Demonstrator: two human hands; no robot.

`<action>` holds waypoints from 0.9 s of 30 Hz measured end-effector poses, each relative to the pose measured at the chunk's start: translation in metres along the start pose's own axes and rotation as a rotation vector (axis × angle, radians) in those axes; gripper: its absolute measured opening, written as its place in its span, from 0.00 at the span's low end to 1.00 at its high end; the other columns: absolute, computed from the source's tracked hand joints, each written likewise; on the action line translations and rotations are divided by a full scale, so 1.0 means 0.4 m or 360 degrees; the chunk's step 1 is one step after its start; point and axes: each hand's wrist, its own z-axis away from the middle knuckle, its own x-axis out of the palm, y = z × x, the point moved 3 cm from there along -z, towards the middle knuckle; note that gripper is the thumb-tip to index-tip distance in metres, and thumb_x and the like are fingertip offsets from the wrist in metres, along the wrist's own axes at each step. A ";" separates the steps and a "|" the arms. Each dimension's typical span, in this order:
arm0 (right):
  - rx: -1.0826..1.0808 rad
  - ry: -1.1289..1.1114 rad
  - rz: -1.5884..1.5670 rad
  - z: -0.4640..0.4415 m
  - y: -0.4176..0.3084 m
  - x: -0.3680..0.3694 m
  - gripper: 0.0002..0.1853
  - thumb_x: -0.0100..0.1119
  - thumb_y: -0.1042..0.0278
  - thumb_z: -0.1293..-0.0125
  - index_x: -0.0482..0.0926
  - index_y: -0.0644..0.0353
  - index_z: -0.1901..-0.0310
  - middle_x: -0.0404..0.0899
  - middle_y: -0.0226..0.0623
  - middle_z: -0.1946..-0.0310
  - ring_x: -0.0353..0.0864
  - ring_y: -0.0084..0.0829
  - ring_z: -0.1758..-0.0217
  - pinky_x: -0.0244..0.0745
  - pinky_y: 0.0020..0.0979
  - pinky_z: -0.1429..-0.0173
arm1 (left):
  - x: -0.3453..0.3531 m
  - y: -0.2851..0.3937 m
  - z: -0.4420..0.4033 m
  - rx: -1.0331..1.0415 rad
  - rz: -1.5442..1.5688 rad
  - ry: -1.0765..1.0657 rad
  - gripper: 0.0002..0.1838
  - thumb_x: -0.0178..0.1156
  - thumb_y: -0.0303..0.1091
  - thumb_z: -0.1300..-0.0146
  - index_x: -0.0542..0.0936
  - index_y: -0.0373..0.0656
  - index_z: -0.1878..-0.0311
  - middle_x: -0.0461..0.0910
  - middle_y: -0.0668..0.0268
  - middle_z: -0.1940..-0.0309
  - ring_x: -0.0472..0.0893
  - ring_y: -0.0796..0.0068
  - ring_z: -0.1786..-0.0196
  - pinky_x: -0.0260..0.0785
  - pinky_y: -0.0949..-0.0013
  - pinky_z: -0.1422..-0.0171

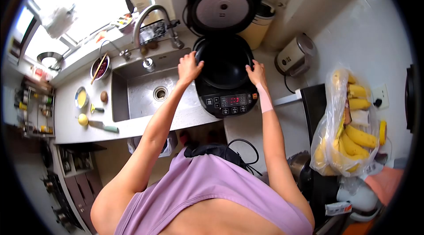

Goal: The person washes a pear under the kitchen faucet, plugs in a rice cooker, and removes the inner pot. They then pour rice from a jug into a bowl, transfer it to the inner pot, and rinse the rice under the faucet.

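Observation:
A black rice cooker point(206, 92) stands on the counter with its lid point(222, 8) raised, and red digits glow on its front panel. Inside it sits a dark inner pot point(224, 69), in which I make out no food. My left hand point(190, 68) is closed on the pot's left rim, thumb toward the inside. On the opposite rim, my right hand point(256, 75) grips the pot, its fingertips partly hidden. A pale pink band covers my right wrist.
Left of the cooker lie a steel sink point(132, 106) and tall faucet point(138, 31). A knife point(104, 126), a bowl of yellow liquid point(81, 98) and a pot with chopsticks point(102, 68) sit farther left. An electric kettle point(297, 53) and bagged bananas point(353, 140) stand right.

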 end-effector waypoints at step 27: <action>-0.0602 -0.0298 -0.0513 0.267 -0.537 -0.278 0.21 0.50 0.65 0.29 0.68 0.67 0.39 0.63 0.31 0.61 0.65 0.21 0.63 0.64 0.23 0.58 | -0.519 -0.071 0.384 -0.0435 0.1453 0.0105 0.30 0.60 0.49 0.37 0.70 0.41 0.38 0.70 0.57 0.51 0.74 0.69 0.51 0.69 0.68 0.46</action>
